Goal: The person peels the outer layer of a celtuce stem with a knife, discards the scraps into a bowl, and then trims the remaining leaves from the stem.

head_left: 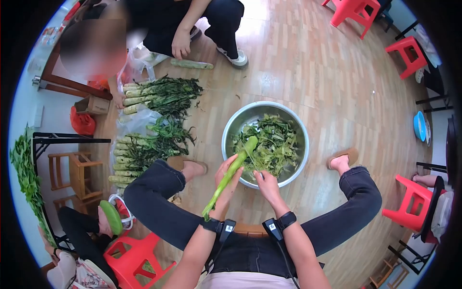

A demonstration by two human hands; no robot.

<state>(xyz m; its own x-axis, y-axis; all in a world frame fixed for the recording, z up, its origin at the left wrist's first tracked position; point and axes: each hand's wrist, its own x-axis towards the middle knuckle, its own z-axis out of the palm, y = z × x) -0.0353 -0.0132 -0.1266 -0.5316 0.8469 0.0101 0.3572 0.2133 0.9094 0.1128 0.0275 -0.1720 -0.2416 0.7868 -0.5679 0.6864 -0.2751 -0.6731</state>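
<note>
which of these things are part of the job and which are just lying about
Part of the job, apparently:
green stem in the left hand
unclear small thing in the right hand
metal bowl of leaves
leafy stems on the floor

Just lying about, apparently:
cardboard box
red bag
blue basin

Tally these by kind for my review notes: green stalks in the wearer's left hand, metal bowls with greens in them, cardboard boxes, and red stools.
Green stalk in the left hand: 1
Metal bowl with greens: 1
Cardboard box: 1
Red stools: 4
Total: 7
</note>
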